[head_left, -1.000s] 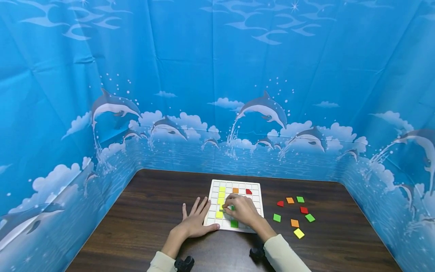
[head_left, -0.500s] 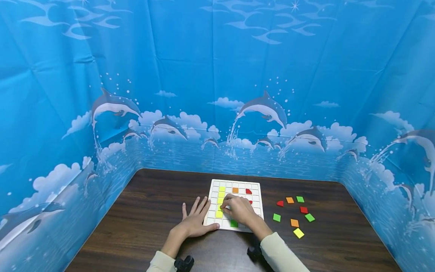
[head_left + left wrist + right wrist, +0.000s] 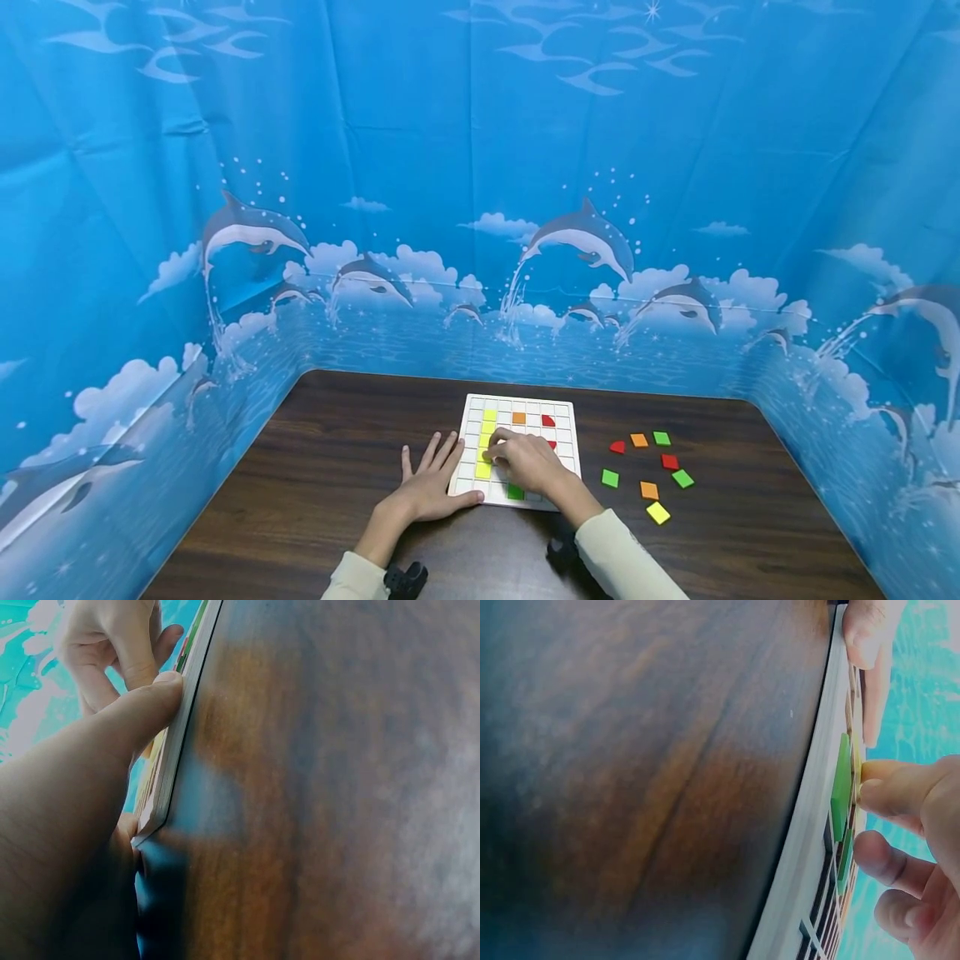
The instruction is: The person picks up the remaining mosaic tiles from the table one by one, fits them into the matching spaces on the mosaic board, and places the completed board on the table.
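A white grid board (image 3: 564, 435) lies on the dark table. A column of yellow square tiles (image 3: 489, 415) fills part of its left side. My left hand (image 3: 429, 490) rests flat with fingers spread, its thumb (image 3: 142, 712) on the board's near-left edge. Over the board, my right hand (image 3: 528, 462) has thumb and index finger together at a yellow tile (image 3: 485, 456) low in that column, its other fingers bent. An orange tile (image 3: 519, 418), red quarter-round tiles (image 3: 548, 421) and a green tile (image 3: 515, 492) also sit on the board. The right hand covers the middle cells.
Loose tiles lie right of the board: a yellow one (image 3: 657, 512), orange ones (image 3: 648, 491), several green ones (image 3: 610, 478) and red ones (image 3: 670, 462). A blue dolphin-print curtain (image 3: 480, 208) surrounds the table (image 3: 315, 483) at the back and sides.
My right hand has shifted slightly left, and the yellow tile at its fingertips now lies in line with the yellow column. The left hand stays put.
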A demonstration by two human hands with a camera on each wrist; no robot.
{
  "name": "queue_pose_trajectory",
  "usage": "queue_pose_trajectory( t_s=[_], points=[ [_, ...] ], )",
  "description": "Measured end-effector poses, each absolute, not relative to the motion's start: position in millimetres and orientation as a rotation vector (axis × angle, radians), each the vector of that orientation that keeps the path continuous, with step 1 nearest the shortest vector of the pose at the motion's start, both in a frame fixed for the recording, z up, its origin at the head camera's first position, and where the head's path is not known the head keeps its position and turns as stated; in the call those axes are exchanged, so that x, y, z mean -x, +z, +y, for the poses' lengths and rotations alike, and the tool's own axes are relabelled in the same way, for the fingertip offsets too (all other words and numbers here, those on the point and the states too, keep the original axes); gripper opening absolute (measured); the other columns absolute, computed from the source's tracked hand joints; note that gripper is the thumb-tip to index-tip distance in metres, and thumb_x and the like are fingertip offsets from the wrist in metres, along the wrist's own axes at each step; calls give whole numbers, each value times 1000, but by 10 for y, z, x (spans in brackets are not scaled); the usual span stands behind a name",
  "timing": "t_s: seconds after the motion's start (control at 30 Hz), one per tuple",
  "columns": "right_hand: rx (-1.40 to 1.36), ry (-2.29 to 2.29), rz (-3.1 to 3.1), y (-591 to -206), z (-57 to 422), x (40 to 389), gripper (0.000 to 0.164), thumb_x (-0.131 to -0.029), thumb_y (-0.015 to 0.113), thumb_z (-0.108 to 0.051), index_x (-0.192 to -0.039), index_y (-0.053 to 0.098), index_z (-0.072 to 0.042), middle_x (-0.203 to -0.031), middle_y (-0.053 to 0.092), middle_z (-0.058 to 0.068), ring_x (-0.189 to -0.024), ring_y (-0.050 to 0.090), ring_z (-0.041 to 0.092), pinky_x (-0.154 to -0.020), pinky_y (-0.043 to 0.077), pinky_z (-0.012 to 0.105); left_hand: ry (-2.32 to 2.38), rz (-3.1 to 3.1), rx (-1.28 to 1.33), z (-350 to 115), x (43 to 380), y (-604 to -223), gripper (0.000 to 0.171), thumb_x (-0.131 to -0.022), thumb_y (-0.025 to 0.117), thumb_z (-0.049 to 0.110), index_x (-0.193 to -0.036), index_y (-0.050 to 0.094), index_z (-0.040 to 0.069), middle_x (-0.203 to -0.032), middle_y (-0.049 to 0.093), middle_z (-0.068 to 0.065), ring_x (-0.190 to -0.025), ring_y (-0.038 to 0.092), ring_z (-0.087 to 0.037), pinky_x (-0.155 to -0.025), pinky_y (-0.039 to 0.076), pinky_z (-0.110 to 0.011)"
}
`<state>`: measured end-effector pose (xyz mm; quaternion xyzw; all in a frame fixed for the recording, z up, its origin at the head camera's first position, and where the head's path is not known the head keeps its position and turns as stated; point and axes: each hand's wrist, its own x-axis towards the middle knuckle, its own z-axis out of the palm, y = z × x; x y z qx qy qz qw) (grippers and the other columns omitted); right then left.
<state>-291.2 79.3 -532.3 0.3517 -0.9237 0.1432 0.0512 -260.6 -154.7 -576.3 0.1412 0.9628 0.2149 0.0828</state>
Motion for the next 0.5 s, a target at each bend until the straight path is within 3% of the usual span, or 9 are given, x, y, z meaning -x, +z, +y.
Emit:
queue_pose_trajectory(
  t_s=[0.23, 0.5],
  points=[
    [-1059, 422, -2822, -5332, 806, 2890, 23, -98, 76, -13, -118, 85, -20, -118, 75, -5, -84, 66, 7, -62, 47, 19, 675, 2857, -449, -1539, 2546, -5678, 113, -90, 54, 87, -173, 20, 19, -182, 11, -6, -168, 0, -36, -120, -18, -80],
    [-1071, 374, -2834, -5308, 806, 2852, 21, -100, 76, -18, -119, 84, -19, -122, 74, -3, -85, 68, 10, -65, 53, 23, 654, 2888, -437, -1561, 2596, -5788, 113, -88, 54, 89, -173, 21, 21, -182, 11, -2, -169, -1, -32, -121, -20, -78]
  ],
)
